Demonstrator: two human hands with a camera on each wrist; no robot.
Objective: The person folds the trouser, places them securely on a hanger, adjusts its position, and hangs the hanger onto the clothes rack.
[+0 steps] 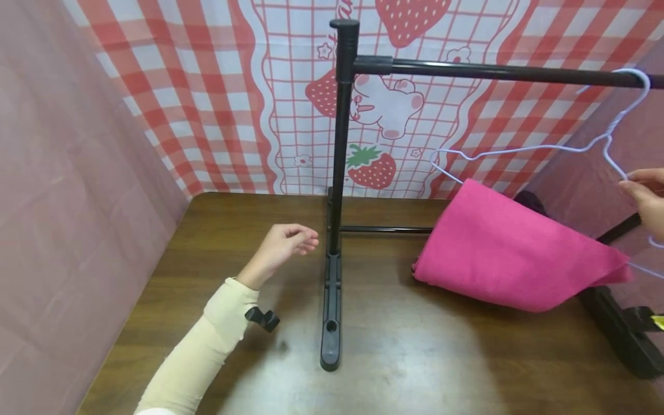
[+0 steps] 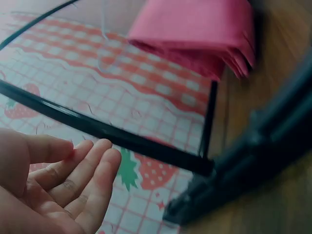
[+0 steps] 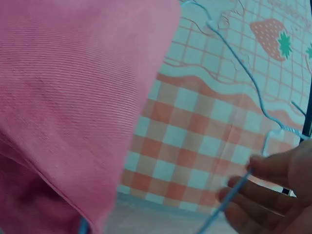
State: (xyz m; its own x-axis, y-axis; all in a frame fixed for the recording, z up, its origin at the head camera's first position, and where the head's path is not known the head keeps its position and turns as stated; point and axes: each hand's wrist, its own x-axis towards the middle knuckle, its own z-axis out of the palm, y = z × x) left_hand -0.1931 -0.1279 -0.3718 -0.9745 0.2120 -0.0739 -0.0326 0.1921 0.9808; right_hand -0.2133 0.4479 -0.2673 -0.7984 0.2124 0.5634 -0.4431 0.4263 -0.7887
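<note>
A pale lavender wire hanger [image 1: 539, 147] hooks over the black top bar [image 1: 493, 70] of a garment rack at the right. Folded pink cloth [image 1: 519, 253] is draped over its lower wire, and the hanger hangs tilted. At the head view's right edge my right hand [image 1: 651, 199] pinches the hanger's shoulder wire; the right wrist view shows this wire [image 3: 239, 183] between thumb and fingers [image 3: 258, 204]. My left hand [image 1: 282, 248] is held above the table, left of the rack's upright post [image 1: 339, 161], fingers relaxed and holding nothing.
The rack's black foot [image 1: 331, 328] runs front to back on the brown wooden table [image 1: 171, 288]. A second foot [image 1: 617, 328] stands at the right. Behind hangs a red-and-white checked curtain [image 1: 218, 86] with strawberries; plain pinkish cloth [image 1: 78, 202] covers the left side.
</note>
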